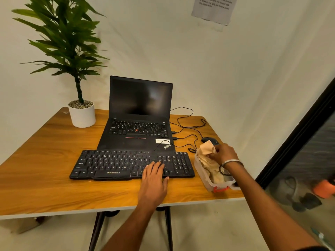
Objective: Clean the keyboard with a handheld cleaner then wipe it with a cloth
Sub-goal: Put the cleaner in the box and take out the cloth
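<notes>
Cloth [207, 148] is pinched by right hand [223, 154] above container [208, 180]; keyboard [117, 164] is pressed by flat left hand [154, 175].

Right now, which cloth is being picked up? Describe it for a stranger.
At the wooden table's right edge stands a clear plastic box beside the keyboard. The right hand pinches the pale peach cloth lifted above the crumpled ones.
</notes>
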